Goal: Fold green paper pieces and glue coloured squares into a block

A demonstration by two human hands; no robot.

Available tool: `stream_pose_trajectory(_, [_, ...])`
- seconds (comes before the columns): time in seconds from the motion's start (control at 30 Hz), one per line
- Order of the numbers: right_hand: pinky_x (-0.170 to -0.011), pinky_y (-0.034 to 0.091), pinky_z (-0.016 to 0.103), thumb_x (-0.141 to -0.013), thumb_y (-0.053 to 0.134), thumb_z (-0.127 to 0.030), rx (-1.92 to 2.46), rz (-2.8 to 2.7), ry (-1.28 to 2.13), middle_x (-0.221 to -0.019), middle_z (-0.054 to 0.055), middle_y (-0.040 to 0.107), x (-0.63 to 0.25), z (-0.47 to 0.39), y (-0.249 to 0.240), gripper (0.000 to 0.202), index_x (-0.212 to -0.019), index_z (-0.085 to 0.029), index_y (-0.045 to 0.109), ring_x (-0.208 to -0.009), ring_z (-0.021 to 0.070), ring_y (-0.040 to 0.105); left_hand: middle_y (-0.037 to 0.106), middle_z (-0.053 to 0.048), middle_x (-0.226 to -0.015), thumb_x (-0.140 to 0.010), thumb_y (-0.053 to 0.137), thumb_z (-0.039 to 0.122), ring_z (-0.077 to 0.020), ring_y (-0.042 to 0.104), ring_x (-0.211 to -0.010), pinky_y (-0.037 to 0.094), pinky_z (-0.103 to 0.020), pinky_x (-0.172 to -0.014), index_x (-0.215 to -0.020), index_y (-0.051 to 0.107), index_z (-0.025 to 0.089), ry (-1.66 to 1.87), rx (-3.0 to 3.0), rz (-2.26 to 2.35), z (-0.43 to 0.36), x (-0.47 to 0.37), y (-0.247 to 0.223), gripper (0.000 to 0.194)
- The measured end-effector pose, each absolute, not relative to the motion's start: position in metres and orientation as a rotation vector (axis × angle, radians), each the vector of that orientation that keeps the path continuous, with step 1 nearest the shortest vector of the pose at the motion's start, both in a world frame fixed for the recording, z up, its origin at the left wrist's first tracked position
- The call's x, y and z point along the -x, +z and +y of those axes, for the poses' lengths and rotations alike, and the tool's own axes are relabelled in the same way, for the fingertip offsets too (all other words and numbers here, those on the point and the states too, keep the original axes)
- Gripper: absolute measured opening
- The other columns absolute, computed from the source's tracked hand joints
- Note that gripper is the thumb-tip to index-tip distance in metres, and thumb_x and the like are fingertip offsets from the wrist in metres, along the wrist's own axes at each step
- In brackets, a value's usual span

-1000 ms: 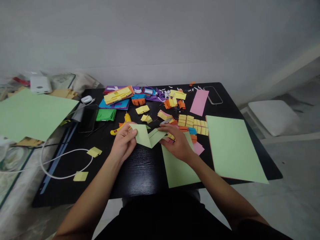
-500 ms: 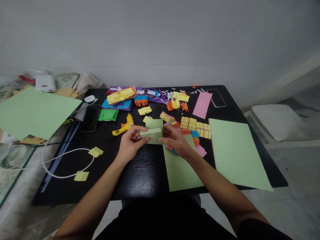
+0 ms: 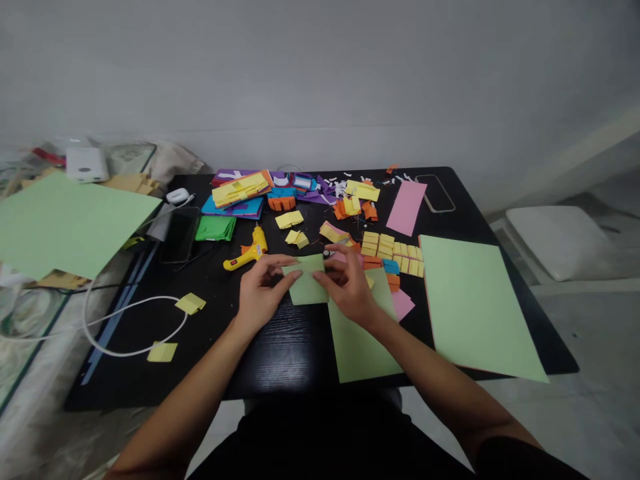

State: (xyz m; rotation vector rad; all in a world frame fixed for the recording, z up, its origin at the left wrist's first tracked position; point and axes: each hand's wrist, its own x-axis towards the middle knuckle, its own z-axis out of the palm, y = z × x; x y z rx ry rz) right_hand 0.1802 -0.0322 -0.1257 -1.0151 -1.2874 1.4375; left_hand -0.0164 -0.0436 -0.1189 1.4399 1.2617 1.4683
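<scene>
A small light green paper piece point(image 3: 309, 288) is held up between my two hands over the black table. My left hand point(image 3: 261, 287) pinches its left edge between thumb and fingers. On the right edge, my right hand point(image 3: 349, 283) grips it with the thumb in front and the fingers behind. A small dark round object point(image 3: 327, 254) shows beside my right fingertips. Under my right hand and forearm lies a larger green sheet point(image 3: 363, 350). Just beyond my left hand rests a yellow glue gun point(image 3: 253, 250).
Folded yellow pieces point(image 3: 385, 245), orange pieces and a pink sheet point(image 3: 407, 208) lie behind my right hand. A large green sheet point(image 3: 480, 300) covers the table's right side. A white cable point(image 3: 135, 355) loops at the left, near a phone point(image 3: 180, 235).
The green paper between my hands now shows as one flatter panel; before, a folded strip stood across it. Its upper part has come down, uncovering a small yellow piece behind.
</scene>
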Motion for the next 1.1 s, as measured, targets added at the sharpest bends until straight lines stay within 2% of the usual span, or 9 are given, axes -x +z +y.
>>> stream_pose_trajectory(0.17, [-0.063, 0.059, 0.028, -0.085, 0.083, -0.048, 1.034, -1.340, 1.391, -0.093, 0.001, 0.072, -0.183, -0.030, -0.122, 0.037, -0.104, -0.027, 0.060, -0.075, 0.0165, 0.071, 0.083, -0.006, -0.099, -0.082, 0.089, 0.029, -0.0198, 0.079, -0.088, 0.064, -0.032, -0.082, -0.104, 0.079, 0.021, 1.466, -1.548, 1.249, -0.046, 0.016, -0.118, 0.026])
stream_pose_trajectory(0.3, [-0.053, 0.048, 0.027, -0.089, 0.075, -0.039, 1.047, -1.377, 1.364, -0.083, 0.001, 0.067, -0.187, -0.028, -0.116, 0.016, -0.091, -0.025, 0.066, -0.065, 0.0147, 0.061, 0.082, -0.007, -0.098, -0.088, 0.082, 0.026, -0.0220, 0.077, -0.094, 0.062, -0.038, -0.089, -0.091, 0.081, 0.023, 1.428, -1.632, 1.162, -0.045, 0.020, -0.112, 0.004])
stream_pose_trajectory(0.4, [-0.049, 0.042, 0.026, -0.090, 0.070, -0.035, 1.049, -1.363, 1.373, -0.077, 0.001, 0.064, -0.191, -0.028, -0.113, 0.013, -0.082, -0.024, 0.071, -0.060, 0.0137, 0.054, 0.079, -0.011, -0.120, -0.090, 0.079, 0.030, -0.0269, 0.074, -0.111, 0.059, -0.043, -0.098, -0.083, 0.083, 0.023, 1.393, -1.620, 1.126, -0.043, 0.025, -0.109, 0.010])
stream_pose_trajectory(0.5, [-0.049, 0.041, 0.027, -0.093, 0.065, -0.038, 1.054, -1.317, 1.409, -0.077, 0.003, 0.065, -0.193, -0.030, -0.112, 0.022, -0.080, -0.023, 0.076, -0.061, 0.0149, 0.056, 0.068, -0.012, -0.145, -0.094, 0.075, 0.038, -0.0313, 0.066, -0.130, 0.054, -0.046, -0.109, -0.092, 0.084, 0.023, 1.343, -1.495, 1.033, -0.041, 0.028, -0.111, 0.018])
stream_pose_trajectory(0.57, [-0.051, 0.044, 0.028, -0.095, 0.066, -0.042, 1.033, -1.319, 1.378, -0.079, 0.004, 0.068, -0.193, -0.030, -0.112, 0.026, -0.083, -0.023, 0.078, -0.065, 0.0161, 0.059, 0.072, -0.012, -0.138, -0.096, 0.073, 0.039, -0.0275, 0.070, -0.121, 0.056, -0.041, -0.104, -0.090, 0.082, 0.021, 1.315, -1.417, 1.032, -0.041, 0.026, -0.114, 0.021])
stream_pose_trajectory(0.63, [-0.054, 0.048, 0.029, -0.092, 0.074, -0.046, 1.018, -1.345, 1.312, -0.077, 0.003, 0.069, -0.191, -0.030, -0.112, 0.025, -0.086, -0.022, 0.079, -0.066, 0.0161, 0.061, 0.078, -0.007, -0.107, -0.093, 0.079, 0.035, -0.0179, 0.073, -0.091, 0.059, -0.030, -0.082, -0.087, 0.077, 0.020, 1.313, -1.349, 1.086, -0.041, 0.020, -0.116, 0.016])
stream_pose_trajectory(0.73, [-0.055, 0.051, 0.028, -0.084, 0.086, -0.049, 1.031, -1.359, 1.238, -0.072, -0.001, 0.066, -0.187, -0.030, -0.115, 0.029, -0.090, -0.023, 0.076, -0.060, 0.0138, 0.059, 0.068, 0.003, -0.076, -0.080, 0.090, 0.027, -0.0093, 0.062, -0.063, 0.051, -0.020, -0.061, -0.090, 0.068, 0.020, 1.376, -1.285, 1.108, -0.042, 0.011, -0.118, 0.025])
stream_pose_trajectory(0.93, [-0.056, 0.056, 0.028, -0.083, 0.090, -0.045, 1.080, -1.275, 1.236, -0.080, -0.003, 0.074, -0.188, -0.030, -0.122, 0.049, -0.121, -0.030, 0.063, -0.064, 0.0162, 0.068, 0.074, 0.004, -0.073, -0.078, 0.092, 0.028, -0.0145, 0.072, -0.067, 0.058, -0.026, -0.069, -0.120, 0.067, 0.023, 1.394, -1.294, 1.171, -0.042, 0.011, -0.121, 0.050])
stream_pose_trajectory(1.1, [-0.089, 0.062, 0.042, -0.093, 0.080, -0.032, 0.965, -1.550, 1.023, -0.099, 0.004, 0.081, -0.196, -0.022, -0.120, 0.007, -0.096, -0.027, 0.077, -0.095, 0.0232, 0.076, 0.077, -0.004, -0.092, -0.085, 0.085, 0.022, -0.0179, 0.072, -0.086, 0.058, -0.032, -0.082, -0.090, 0.084, 0.023, 1.376, -1.709, 1.247, -0.039, 0.022, -0.116, 0.006])
